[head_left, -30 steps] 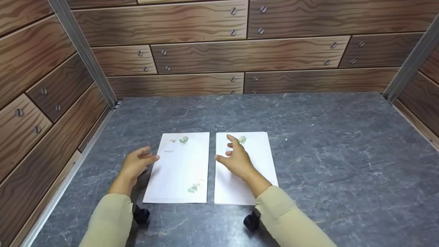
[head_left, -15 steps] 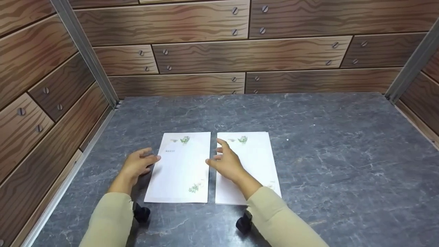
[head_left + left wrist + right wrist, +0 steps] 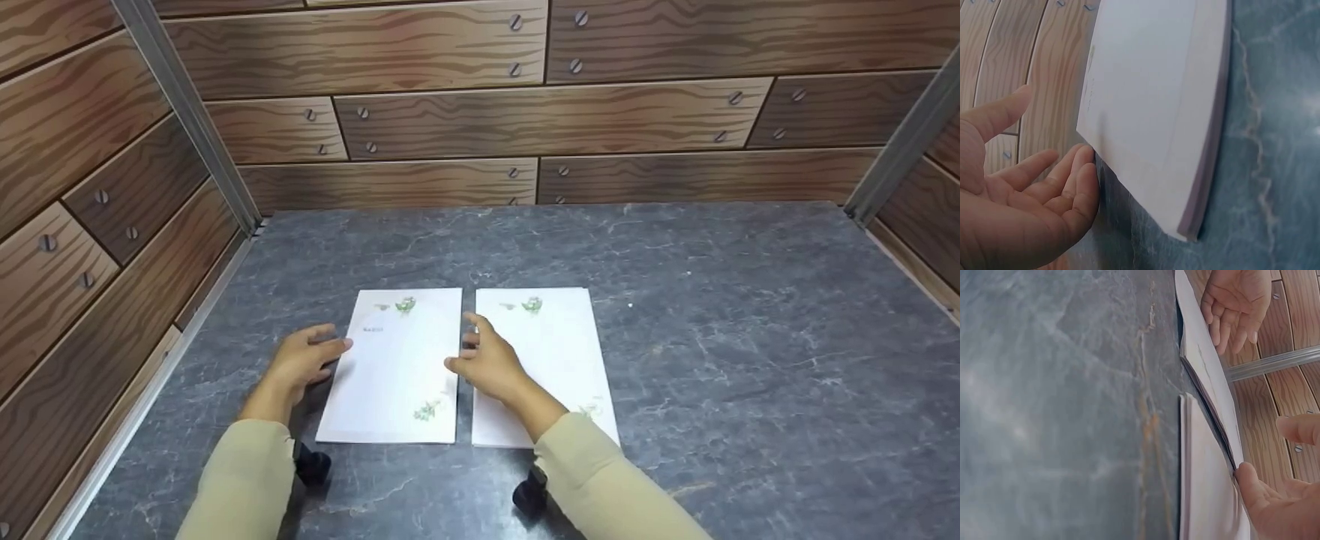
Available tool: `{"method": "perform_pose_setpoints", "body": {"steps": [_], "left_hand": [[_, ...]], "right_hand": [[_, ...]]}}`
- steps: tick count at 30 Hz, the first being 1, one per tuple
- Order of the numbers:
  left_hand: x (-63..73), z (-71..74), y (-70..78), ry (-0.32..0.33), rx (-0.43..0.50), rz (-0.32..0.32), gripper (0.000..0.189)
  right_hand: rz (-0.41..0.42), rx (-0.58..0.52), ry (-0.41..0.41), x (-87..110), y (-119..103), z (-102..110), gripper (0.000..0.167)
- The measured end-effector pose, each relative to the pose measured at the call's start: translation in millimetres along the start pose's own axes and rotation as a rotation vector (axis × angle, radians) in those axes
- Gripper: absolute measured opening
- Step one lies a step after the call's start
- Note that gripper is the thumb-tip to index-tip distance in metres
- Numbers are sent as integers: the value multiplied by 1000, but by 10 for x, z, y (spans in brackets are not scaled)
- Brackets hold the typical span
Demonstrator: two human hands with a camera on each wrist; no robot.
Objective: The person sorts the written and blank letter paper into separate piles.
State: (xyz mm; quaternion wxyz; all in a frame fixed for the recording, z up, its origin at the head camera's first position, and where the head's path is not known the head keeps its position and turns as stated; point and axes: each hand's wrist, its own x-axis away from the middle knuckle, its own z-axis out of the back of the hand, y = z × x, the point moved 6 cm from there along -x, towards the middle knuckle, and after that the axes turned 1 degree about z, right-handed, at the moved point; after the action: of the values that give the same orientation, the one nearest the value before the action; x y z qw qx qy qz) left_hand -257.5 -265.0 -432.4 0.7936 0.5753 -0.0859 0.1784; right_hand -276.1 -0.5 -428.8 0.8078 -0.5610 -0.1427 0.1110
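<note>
Two white paper stacks with small green plant prints lie side by side, a narrow gap between them. By the outer edge of the left paper stack [image 3: 397,375] is my left hand [image 3: 300,361], its fingers loosely bent and the thumb held apart. In the left wrist view its fingertips [image 3: 1085,154] are right at the stack's edge. My right hand [image 3: 491,367] is over the inner edge of the right paper stack [image 3: 555,352]. In the right wrist view one fingertip [image 3: 1246,472] reaches the gap between the stacks, while the thumb [image 3: 1297,429] stands clear of the paper.
The stacks lie on a dark grey marbled tabletop [image 3: 750,360]. Wood-patterned panels [image 3: 435,120] rise at the back and sides, with metal corner posts [image 3: 191,120]. Black wrist cameras [image 3: 313,466] hang under both sleeves.
My right hand has moved left, from over the right stack to the gap between the two. The left hand and both stacks have hardly moved.
</note>
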Motion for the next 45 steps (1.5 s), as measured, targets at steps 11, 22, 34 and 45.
{"method": "perform_pose_setpoints", "body": {"steps": [11, 22, 34, 45], "left_hand": [[5, 5, -9, 13, 37, 14, 65], [6, 37, -22, 58, 119, -6, 57], [-1, 2, -64, 81, 137, -34, 48], [6, -10, -71, 65, 139, -23, 46]], "right_hand": [[29, 12, -3, 12, -26, -11, 77], [32, -47, 50, -21, -9, -11, 72], [-36, -181, 75, -46, 35, -28, 73], [-79, -279, 111, -81, 86, -37, 72]]}}
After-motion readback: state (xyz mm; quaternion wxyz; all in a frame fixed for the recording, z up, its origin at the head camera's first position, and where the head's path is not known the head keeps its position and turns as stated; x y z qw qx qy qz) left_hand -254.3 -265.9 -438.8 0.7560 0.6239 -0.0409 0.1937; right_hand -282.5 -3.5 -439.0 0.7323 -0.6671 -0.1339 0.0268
